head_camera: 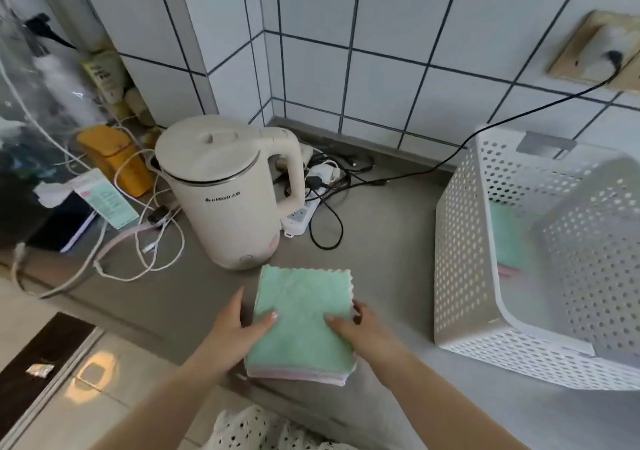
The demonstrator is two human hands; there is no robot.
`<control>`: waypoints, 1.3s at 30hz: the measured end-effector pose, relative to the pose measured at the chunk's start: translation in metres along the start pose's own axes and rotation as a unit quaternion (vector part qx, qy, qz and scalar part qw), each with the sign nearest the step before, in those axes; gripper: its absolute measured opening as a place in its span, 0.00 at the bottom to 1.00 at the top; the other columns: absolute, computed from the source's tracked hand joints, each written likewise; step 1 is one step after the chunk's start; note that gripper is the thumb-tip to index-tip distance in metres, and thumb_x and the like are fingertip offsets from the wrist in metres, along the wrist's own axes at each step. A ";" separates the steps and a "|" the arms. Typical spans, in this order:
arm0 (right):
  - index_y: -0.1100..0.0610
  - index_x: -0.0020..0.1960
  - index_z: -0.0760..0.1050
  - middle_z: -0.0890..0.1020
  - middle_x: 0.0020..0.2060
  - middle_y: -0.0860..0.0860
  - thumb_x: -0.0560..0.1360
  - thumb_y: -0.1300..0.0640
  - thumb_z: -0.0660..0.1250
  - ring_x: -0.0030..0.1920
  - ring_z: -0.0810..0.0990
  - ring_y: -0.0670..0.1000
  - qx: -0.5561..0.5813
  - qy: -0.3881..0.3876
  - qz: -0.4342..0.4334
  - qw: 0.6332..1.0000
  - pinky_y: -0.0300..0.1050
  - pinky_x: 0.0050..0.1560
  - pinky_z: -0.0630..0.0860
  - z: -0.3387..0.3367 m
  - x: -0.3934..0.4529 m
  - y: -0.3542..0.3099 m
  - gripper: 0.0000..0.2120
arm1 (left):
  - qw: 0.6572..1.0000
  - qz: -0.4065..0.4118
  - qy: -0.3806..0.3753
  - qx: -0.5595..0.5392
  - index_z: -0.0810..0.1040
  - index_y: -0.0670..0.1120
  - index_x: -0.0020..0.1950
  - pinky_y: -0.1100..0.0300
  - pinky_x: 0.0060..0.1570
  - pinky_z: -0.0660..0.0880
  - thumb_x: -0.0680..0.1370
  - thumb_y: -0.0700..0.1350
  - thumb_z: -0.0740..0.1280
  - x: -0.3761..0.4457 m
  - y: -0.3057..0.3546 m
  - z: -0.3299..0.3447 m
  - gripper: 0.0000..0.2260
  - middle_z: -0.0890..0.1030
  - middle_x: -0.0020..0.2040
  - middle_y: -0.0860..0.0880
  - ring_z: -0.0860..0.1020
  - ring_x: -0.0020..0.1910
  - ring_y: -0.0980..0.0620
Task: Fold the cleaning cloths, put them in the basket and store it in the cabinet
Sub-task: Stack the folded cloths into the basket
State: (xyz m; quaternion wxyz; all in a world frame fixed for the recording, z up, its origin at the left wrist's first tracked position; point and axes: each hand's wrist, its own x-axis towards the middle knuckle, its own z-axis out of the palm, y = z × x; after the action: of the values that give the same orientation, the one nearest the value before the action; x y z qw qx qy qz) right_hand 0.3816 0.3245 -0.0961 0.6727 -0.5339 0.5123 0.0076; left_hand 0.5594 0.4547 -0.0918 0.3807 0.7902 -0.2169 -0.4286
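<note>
A folded green cloth (pixel 303 314) with pink undersides lies on the grey counter near its front edge. My left hand (pixel 235 325) grips its left edge, thumb on top and fingers along the side. My right hand (pixel 356 328) grips its right edge the same way, thumb on top and fingers curled round the edge. A white perforated basket (pixel 464 248) stands at the right on the counter. Inside it lies another folded green cloth (pixel 509 241) with a pink edge showing.
A cream electric kettle (pixel 228 189) stands just behind the cloth. A white power strip (pixel 299 219) and tangled cables lie behind and left of it. Bottles and a yellow container (pixel 114 158) crowd the far left. A black cord (pixel 450 158) runs to a wall socket (pixel 602 51).
</note>
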 end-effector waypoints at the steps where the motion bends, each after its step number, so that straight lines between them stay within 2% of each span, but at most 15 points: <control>1: 0.55 0.66 0.67 0.78 0.55 0.47 0.69 0.49 0.74 0.52 0.79 0.47 0.018 0.004 0.004 1.000 0.40 0.50 0.77 0.000 0.001 0.000 0.30 | 0.999 -0.029 0.005 -0.027 0.58 0.53 0.74 0.57 0.63 0.68 0.70 0.55 0.73 0.002 -0.004 0.000 0.37 0.71 0.65 0.54 0.71 0.64 0.52; 3: 0.57 0.70 0.65 0.78 0.60 0.49 0.62 0.45 0.79 0.55 0.80 0.50 0.050 0.000 0.006 0.999 0.48 0.58 0.77 0.000 0.007 0.001 0.42 | 0.997 -0.071 -0.005 -0.036 0.58 0.51 0.76 0.52 0.65 0.70 0.64 0.61 0.76 0.006 -0.012 -0.002 0.46 0.72 0.67 0.52 0.73 0.64 0.51; 5: 0.59 0.70 0.66 0.79 0.61 0.51 0.54 0.43 0.82 0.55 0.81 0.52 0.096 -0.012 0.018 0.995 0.51 0.59 0.77 -0.001 0.012 0.005 0.51 | 0.994 -0.093 -0.029 -0.055 0.65 0.50 0.72 0.51 0.61 0.74 0.57 0.67 0.76 0.010 -0.017 -0.006 0.48 0.77 0.63 0.52 0.78 0.58 0.52; 9: 0.63 0.59 0.75 0.85 0.50 0.54 0.67 0.56 0.76 0.50 0.84 0.53 0.180 -0.047 0.050 0.981 0.46 0.50 0.80 0.000 0.009 0.004 0.23 | 0.984 -0.102 -0.098 -0.106 0.78 0.47 0.58 0.50 0.58 0.76 0.59 0.61 0.77 0.004 0.000 -0.010 0.32 0.84 0.51 0.50 0.83 0.50 0.51; 11: 0.64 0.57 0.76 0.85 0.48 0.55 0.69 0.58 0.74 0.49 0.84 0.53 0.198 -0.059 0.055 0.977 0.43 0.45 0.80 0.000 0.009 0.004 0.19 | 0.976 -0.116 -0.130 -0.130 0.78 0.45 0.59 0.49 0.59 0.75 0.65 0.55 0.77 0.005 0.002 -0.012 0.26 0.85 0.50 0.48 0.83 0.50 0.48; 13: 0.64 0.58 0.76 0.85 0.48 0.55 0.70 0.57 0.74 0.48 0.84 0.53 0.210 -0.074 0.052 0.974 0.43 0.45 0.80 -0.002 0.006 0.001 0.20 | 0.969 -0.128 -0.145 -0.156 0.78 0.43 0.59 0.49 0.59 0.75 0.64 0.54 0.78 0.005 0.005 -0.014 0.28 0.84 0.52 0.46 0.83 0.51 0.47; 15: 0.64 0.60 0.74 0.84 0.50 0.55 0.70 0.56 0.73 0.51 0.84 0.54 0.218 -0.083 0.035 0.972 0.47 0.51 0.80 -0.004 0.003 -0.001 0.22 | 0.964 -0.138 -0.149 -0.172 0.78 0.42 0.59 0.49 0.60 0.73 0.60 0.54 0.78 0.003 0.009 -0.014 0.32 0.84 0.53 0.45 0.82 0.53 0.46; 19: 0.60 0.67 0.67 0.82 0.56 0.56 0.68 0.51 0.76 0.55 0.82 0.56 0.247 -0.090 -0.019 0.965 0.54 0.58 0.77 -0.009 -0.004 -0.006 0.33 | 0.961 -0.108 -0.154 -0.201 0.77 0.42 0.61 0.47 0.62 0.73 0.55 0.56 0.81 -0.004 0.026 -0.014 0.38 0.83 0.54 0.44 0.81 0.54 0.44; 21: 0.59 0.68 0.65 0.80 0.59 0.56 0.65 0.48 0.78 0.57 0.81 0.57 0.257 -0.109 -0.041 0.959 0.56 0.60 0.75 -0.012 -0.010 -0.014 0.39 | 0.960 -0.077 -0.154 -0.222 0.78 0.42 0.58 0.50 0.55 0.78 0.49 0.57 0.83 -0.009 0.042 -0.017 0.42 0.83 0.53 0.42 0.82 0.52 0.44; 24: 0.57 0.69 0.63 0.80 0.60 0.54 0.64 0.46 0.77 0.58 0.80 0.56 0.242 -0.121 -0.080 0.959 0.56 0.61 0.75 -0.022 -0.026 -0.042 0.40 | 0.941 -0.035 -0.170 -0.290 0.83 0.42 0.51 0.56 0.39 0.81 0.44 0.52 0.84 -0.018 0.078 -0.025 0.37 0.83 0.52 0.40 0.83 0.49 0.43; 29: 0.57 0.68 0.65 0.82 0.57 0.53 0.62 0.45 0.77 0.55 0.82 0.55 0.208 -0.065 -0.150 0.964 0.56 0.59 0.76 -0.056 -0.064 -0.110 0.40 | 0.928 0.038 -0.201 -0.312 0.81 0.42 0.56 0.56 0.41 0.81 0.46 0.51 0.84 -0.021 0.146 -0.025 0.40 0.82 0.55 0.41 0.82 0.52 0.44; 31: 0.57 0.66 0.67 0.83 0.55 0.53 0.63 0.45 0.78 0.53 0.83 0.54 0.193 -0.038 -0.178 0.964 0.56 0.58 0.77 -0.074 -0.083 -0.134 0.37 | 0.925 0.073 -0.212 -0.306 0.85 0.43 0.49 0.59 0.37 0.80 0.46 0.51 0.84 -0.024 0.179 -0.019 0.33 0.84 0.52 0.42 0.83 0.48 0.46; 34: 0.58 0.62 0.71 0.84 0.52 0.53 0.65 0.48 0.73 0.52 0.83 0.53 0.188 -0.006 -0.227 0.955 0.52 0.56 0.78 -0.110 -0.113 -0.165 0.30 | 0.927 0.121 -0.214 -0.283 0.84 0.43 0.48 0.60 0.37 0.81 0.60 0.50 0.78 -0.027 0.231 -0.002 0.20 0.85 0.49 0.45 0.84 0.46 0.49; 37: 0.59 0.62 0.73 0.84 0.52 0.54 0.64 0.48 0.71 0.52 0.83 0.55 0.191 0.037 -0.239 0.951 0.52 0.55 0.78 -0.153 -0.132 -0.183 0.29 | 0.924 0.165 -0.233 -0.255 0.82 0.43 0.50 0.60 0.40 0.81 0.66 0.48 0.75 -0.028 0.278 0.025 0.16 0.85 0.48 0.45 0.84 0.46 0.49; 39: 0.58 0.62 0.74 0.84 0.53 0.54 0.65 0.47 0.70 0.53 0.83 0.55 0.194 0.065 -0.234 0.950 0.53 0.56 0.77 -0.189 -0.145 -0.190 0.28 | 0.923 0.181 -0.245 -0.237 0.80 0.42 0.52 0.63 0.36 0.80 0.69 0.48 0.70 -0.027 0.309 0.053 0.14 0.85 0.46 0.45 0.84 0.43 0.51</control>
State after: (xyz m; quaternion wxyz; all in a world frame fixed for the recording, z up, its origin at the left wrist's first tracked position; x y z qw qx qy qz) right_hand 0.2901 0.1836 0.1578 0.7117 -0.4972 0.4066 -0.2845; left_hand 0.4950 0.2605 0.1470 0.5625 0.4945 -0.3348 -0.5719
